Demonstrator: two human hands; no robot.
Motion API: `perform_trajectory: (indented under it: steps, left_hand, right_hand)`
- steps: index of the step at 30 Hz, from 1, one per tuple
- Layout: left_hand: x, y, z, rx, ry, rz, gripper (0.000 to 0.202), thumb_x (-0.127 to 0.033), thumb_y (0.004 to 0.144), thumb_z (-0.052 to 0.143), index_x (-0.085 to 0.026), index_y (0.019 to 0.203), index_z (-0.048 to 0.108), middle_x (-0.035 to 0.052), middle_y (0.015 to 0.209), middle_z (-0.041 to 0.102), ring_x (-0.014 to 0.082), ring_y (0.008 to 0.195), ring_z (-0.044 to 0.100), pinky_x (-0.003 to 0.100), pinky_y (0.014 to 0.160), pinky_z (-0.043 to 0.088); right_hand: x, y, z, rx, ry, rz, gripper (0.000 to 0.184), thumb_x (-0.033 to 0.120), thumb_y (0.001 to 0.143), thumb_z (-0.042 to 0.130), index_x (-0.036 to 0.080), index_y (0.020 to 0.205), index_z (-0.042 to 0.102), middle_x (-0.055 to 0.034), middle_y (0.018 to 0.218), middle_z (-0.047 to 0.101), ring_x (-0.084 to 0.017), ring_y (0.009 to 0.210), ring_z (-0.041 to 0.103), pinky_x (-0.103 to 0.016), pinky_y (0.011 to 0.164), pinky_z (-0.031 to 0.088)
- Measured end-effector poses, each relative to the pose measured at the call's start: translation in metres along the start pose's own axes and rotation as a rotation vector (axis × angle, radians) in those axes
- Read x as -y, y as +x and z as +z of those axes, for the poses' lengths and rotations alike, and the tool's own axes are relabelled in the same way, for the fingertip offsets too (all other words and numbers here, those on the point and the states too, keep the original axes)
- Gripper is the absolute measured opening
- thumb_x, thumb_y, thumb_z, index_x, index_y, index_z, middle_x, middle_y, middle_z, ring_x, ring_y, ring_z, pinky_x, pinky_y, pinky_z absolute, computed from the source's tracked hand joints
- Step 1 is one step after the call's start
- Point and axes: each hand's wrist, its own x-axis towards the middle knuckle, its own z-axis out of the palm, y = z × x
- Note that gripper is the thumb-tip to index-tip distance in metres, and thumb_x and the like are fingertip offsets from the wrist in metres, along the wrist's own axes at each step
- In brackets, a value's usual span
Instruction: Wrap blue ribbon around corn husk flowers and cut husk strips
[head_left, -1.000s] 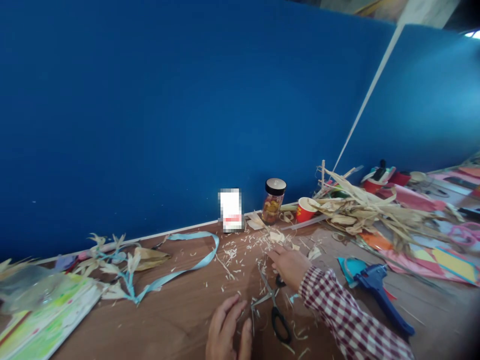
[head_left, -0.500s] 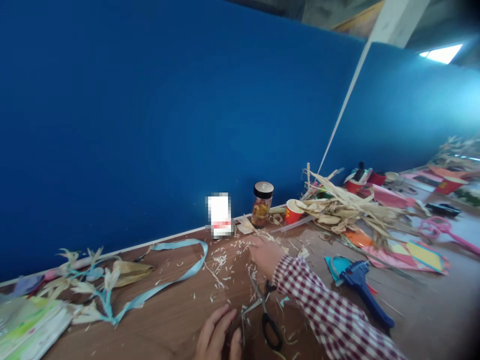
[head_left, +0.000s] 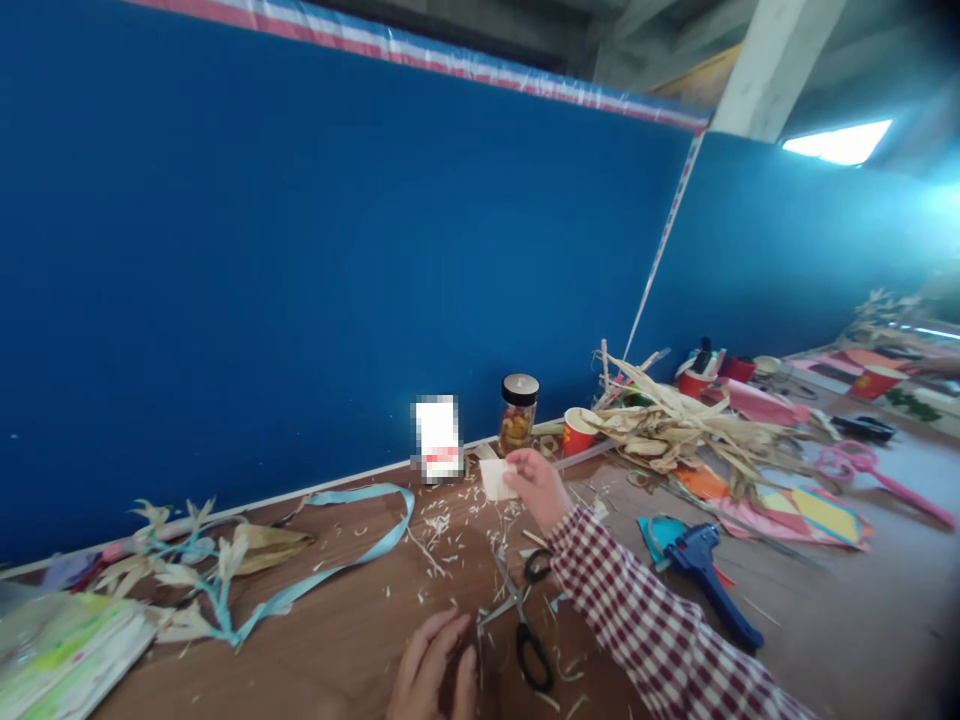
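Note:
My right hand [head_left: 538, 488], in a checked sleeve, pinches a small pale, flat, squarish piece [head_left: 495, 480] just above the tabletop; I cannot tell whether it is paper or husk. Below it, scissors [head_left: 517, 605] with black handles lie with their blades apart. My left hand [head_left: 433, 662] rests at the bottom edge, left of the scissors, with fingers apart and nothing visible in it. Small pale scraps [head_left: 439, 525] are scattered between the hands and the wall.
A jar [head_left: 519, 415] with a black-rimmed lid and a red paper cup [head_left: 579, 432] stand by the blue wall [head_left: 337, 250]. Dried corn husks [head_left: 667, 425] pile up rightward. A blue glue gun [head_left: 712, 580] lies nearer. Light blue ribbon [head_left: 337, 565] curves across the left.
My right hand has lifted the pale piece off the tabletop, and it now shows between the fingertips. My left hand has hardly moved. The view has tilted slightly upward.

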Motion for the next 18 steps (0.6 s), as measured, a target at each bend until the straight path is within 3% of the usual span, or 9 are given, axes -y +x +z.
perform_trajectory:
  steps: [2,4,7,9,11,15,18]
  left_hand:
    - [0.000,0.005,-0.003,0.050,-0.088,-0.074,0.023,-0.030,0.073,0.060,-0.020,0.093,0.068,0.0101,0.098,0.065,0.0215,0.091,0.061,0.032,0.078,0.051]
    - [-0.003,0.010,-0.006,0.053,-0.225,-0.237,0.028,-0.033,0.073,0.060,-0.018,0.096,0.065,0.0107,0.102,0.064,0.0226,0.093,0.061,0.035,0.080,0.051]
    - [-0.012,0.015,-0.008,0.061,-0.601,-0.482,0.043,-0.037,0.075,0.057,-0.019,0.115,0.054,0.0121,0.118,0.058,0.0230,0.097,0.060,0.037,0.078,0.052]
    - [-0.018,0.018,-0.010,0.120,-0.776,-0.533,0.051,-0.035,0.071,0.063,-0.018,0.119,0.051,0.0130,0.117,0.058,0.0240,0.100,0.059,0.036,0.078,0.052]
    - [-0.021,0.020,-0.012,0.151,-0.795,-0.598,0.046,-0.034,0.067,0.067,-0.015,0.108,0.058,0.0119,0.104,0.065,0.0229,0.090,0.062,0.031,0.067,0.053]
    - [-0.019,0.023,-0.014,0.123,-0.718,-0.703,0.033,-0.034,0.059,0.072,-0.010,0.081,0.065,0.0057,0.072,0.068,0.0134,0.060,0.060,0.020,0.049,0.046]
    - [-0.014,0.025,-0.013,0.088,-0.720,-0.738,0.030,-0.034,0.057,0.074,-0.011,0.073,0.065,0.0024,0.064,0.066,0.0095,0.053,0.056,0.017,0.046,0.045]
  right_hand:
    - [0.003,-0.018,0.002,0.034,0.165,0.070,0.030,0.031,0.075,0.052,0.019,0.100,0.043,-0.0019,0.079,0.061,-0.015,0.063,0.061,-0.028,0.054,0.049]
    - [0.006,-0.041,0.008,0.108,0.420,0.192,0.039,0.031,0.071,0.059,0.021,0.104,0.040,-0.0015,0.081,0.062,-0.016,0.064,0.062,-0.028,0.053,0.049]
    - [0.008,-0.078,0.023,0.265,0.608,0.278,0.050,0.028,0.065,0.067,0.022,0.107,0.041,-0.0002,0.080,0.063,-0.015,0.064,0.062,-0.027,0.056,0.049]
    - [0.006,-0.096,0.034,0.346,0.602,0.244,0.050,0.027,0.064,0.068,0.020,0.107,0.042,0.0000,0.078,0.064,-0.014,0.064,0.062,-0.027,0.059,0.049]
    - [0.002,-0.107,0.042,0.367,0.545,0.193,0.047,0.025,0.066,0.067,0.019,0.106,0.044,0.0002,0.076,0.064,-0.014,0.065,0.062,-0.027,0.062,0.048]
    - [-0.003,-0.111,0.047,0.291,0.381,0.137,0.040,0.026,0.067,0.065,0.019,0.102,0.046,0.0014,0.071,0.063,-0.015,0.061,0.061,-0.027,0.059,0.047]
    - [-0.005,-0.108,0.044,0.243,0.337,0.139,0.037,0.028,0.068,0.065,0.019,0.100,0.047,0.0013,0.070,0.063,-0.015,0.060,0.061,-0.027,0.058,0.047]
